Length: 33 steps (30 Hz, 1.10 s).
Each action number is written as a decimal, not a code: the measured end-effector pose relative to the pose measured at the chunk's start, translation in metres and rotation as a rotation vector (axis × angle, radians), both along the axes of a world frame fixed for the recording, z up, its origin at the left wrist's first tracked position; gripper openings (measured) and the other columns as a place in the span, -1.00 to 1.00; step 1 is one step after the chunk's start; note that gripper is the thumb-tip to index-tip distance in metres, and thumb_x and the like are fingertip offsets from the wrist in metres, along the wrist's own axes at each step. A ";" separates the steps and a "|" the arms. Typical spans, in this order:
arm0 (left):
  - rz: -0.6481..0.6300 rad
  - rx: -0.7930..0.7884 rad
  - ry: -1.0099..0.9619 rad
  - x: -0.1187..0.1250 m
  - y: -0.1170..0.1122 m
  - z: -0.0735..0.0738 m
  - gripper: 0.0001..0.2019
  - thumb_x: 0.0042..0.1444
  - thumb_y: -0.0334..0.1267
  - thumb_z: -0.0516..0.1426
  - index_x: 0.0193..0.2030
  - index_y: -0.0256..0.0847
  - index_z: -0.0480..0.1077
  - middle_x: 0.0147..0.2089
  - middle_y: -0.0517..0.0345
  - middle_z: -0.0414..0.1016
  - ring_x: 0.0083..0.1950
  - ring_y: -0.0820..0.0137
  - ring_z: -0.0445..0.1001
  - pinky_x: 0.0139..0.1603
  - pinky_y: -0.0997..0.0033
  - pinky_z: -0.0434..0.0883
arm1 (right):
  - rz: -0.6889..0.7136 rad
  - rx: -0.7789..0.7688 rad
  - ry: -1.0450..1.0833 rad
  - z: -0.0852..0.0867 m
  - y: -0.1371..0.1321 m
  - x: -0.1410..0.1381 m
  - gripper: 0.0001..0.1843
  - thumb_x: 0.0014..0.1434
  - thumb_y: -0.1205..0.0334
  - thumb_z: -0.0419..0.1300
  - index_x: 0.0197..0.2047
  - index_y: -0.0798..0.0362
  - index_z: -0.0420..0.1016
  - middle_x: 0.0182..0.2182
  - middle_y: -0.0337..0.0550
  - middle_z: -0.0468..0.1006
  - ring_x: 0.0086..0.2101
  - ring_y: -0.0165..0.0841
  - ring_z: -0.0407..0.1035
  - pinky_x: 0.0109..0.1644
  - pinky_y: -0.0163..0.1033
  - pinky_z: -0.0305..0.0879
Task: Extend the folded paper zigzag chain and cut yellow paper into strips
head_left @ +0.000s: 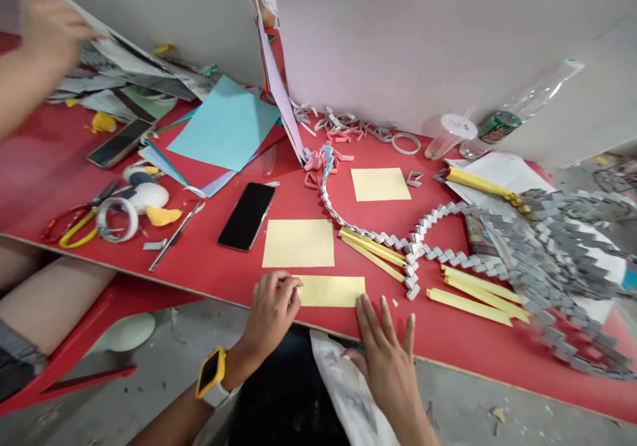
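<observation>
A folded yellow paper strip (332, 291) lies at the near edge of the red table (209, 267). My left hand (271, 313), with a yellow watch on the wrist, has its fingers curled and pressed on the strip's left end. At the strip's right end rests my right hand (388, 356), fingers stretched out flat on the table. Two flat yellow sheets (298, 243) (381, 184) lie beyond. A long chain of folded grey paper links (438, 250) winds across to a big pile (562, 260) on the right.
A black phone (247, 215) lies left of the sheets. Narrow yellow strips (472, 300), scissors (74, 223), tape rolls (117, 219), blue paper (223, 127) and another phone (118, 143) are spread about. Another person's hand (47, 31) reaches over papers at the far left. White boards stand behind.
</observation>
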State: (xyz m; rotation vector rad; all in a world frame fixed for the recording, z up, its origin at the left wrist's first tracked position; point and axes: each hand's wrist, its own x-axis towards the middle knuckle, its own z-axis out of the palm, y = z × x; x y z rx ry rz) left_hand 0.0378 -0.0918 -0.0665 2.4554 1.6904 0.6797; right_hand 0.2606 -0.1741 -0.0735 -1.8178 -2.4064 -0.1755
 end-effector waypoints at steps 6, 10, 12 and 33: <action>-0.126 0.030 0.016 -0.017 0.005 0.003 -0.75 0.19 -0.50 0.06 -0.05 -0.17 0.40 -0.11 0.02 0.35 -0.09 0.26 0.35 -0.13 0.29 0.26 | -0.041 0.079 0.039 0.007 -0.002 0.018 -0.42 0.34 0.06 -0.01 0.32 0.17 0.17 0.27 -0.01 0.29 0.39 -0.12 -0.32 0.37 0.30 -0.51; -0.183 0.012 0.039 -0.015 0.004 0.005 -0.72 0.20 -0.50 0.05 -0.01 -0.15 0.39 -0.13 0.04 0.36 -0.07 0.26 0.36 -0.12 0.27 0.27 | -0.044 0.172 0.115 0.019 0.005 0.003 -0.38 0.29 0.18 0.09 0.35 0.20 0.10 0.23 0.07 0.34 0.36 -0.07 -0.13 0.37 0.27 -0.31; -0.209 -0.022 0.055 -0.004 0.002 0.006 -0.73 0.21 -0.48 0.05 0.00 -0.15 0.39 -0.10 0.03 0.37 -0.07 0.26 0.36 -0.11 0.25 0.28 | 0.057 0.160 0.137 0.021 0.012 -0.008 -0.36 0.28 0.21 0.09 0.37 0.16 0.06 0.23 0.01 0.35 0.35 -0.10 -0.06 0.39 0.23 -0.33; -0.625 -0.075 0.199 0.002 0.025 0.029 -0.75 0.23 -0.30 0.12 0.04 -0.19 0.33 0.09 0.04 0.40 0.08 0.24 0.36 0.05 0.22 0.39 | 0.427 0.223 0.227 0.005 0.055 -0.003 -0.69 0.30 0.41 0.01 0.05 0.18 0.44 -0.03 -0.04 0.58 0.04 -0.18 0.35 0.24 0.07 0.08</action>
